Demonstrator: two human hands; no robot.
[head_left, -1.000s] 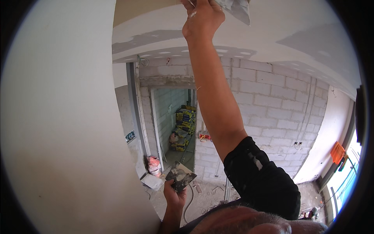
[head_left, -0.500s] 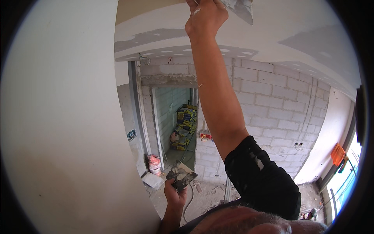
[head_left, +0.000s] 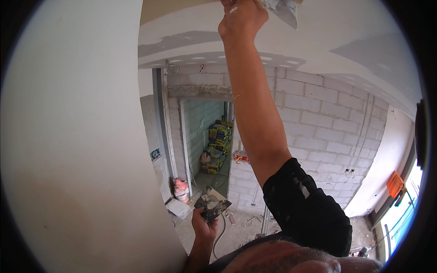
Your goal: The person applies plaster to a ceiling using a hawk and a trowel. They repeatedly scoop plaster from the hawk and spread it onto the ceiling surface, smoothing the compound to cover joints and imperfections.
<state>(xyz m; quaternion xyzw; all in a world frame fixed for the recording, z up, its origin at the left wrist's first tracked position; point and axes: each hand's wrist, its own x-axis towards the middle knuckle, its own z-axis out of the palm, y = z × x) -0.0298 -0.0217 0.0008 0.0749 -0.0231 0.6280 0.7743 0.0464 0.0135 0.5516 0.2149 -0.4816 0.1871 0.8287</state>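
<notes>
My right arm is stretched up to the ceiling, and at the top edge my right hand (head_left: 244, 19) is closed around a putty knife (head_left: 283, 12). Its broad metal blade, smeared with pale filler, shows to the right of the hand against the ceiling; the handle is hidden by my fingers. Low in the middle, my left hand (head_left: 205, 229) grips a flat, dark square plate (head_left: 212, 204) with whitish-grey filler on its face. The thumb lies over the plate's near edge. The ceiling (head_left: 309, 50) is white with grey filler patches.
A pale wall (head_left: 73, 136) rises close on my left. Behind are a block wall (head_left: 327, 113) and a doorway with stacked yellow-and-blue bags (head_left: 218, 141). A red-and-white sack (head_left: 180, 189) stands by the doorway. An orange cloth (head_left: 395, 184) hangs near the bright window. A hose (head_left: 221, 239) crosses the floor.
The room has shifted slightly rightward in view. My right hand and the putty knife sit marginally farther right; my left hand keeps its grip on the plate.
</notes>
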